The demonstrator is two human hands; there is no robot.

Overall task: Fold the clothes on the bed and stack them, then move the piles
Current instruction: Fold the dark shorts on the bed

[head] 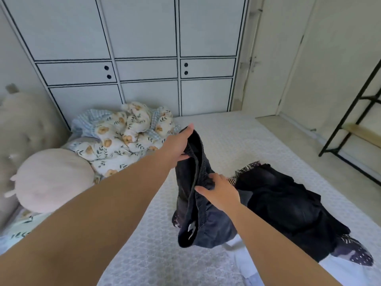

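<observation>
Over the bed, I hold a dark garment up by what looks like its waistband: my left hand pinches the far end of the band at about 12 o'clock, thumb under the cloth and fingers laid along the top edge, while my right hand clasps the near part of the band, fingers curled into the fabric. The garment hangs between them just above the mattress, its lower end sagging toward 6 o'clock, a small pale label showing near the hem. At 3 o'clock lies the heap of dark clothes not yet folded, with spotted and patterned pieces poking out at its edges. I judge the cloth soft, limp and light, with no stiffness of its own, so it will droop wherever unsupported; the firm banded edge looks like the best place to hold, with both corners spread apart before laying it flat. A floral quilt is bunched at 10 o'clock, beside a round pink cushion.
</observation>
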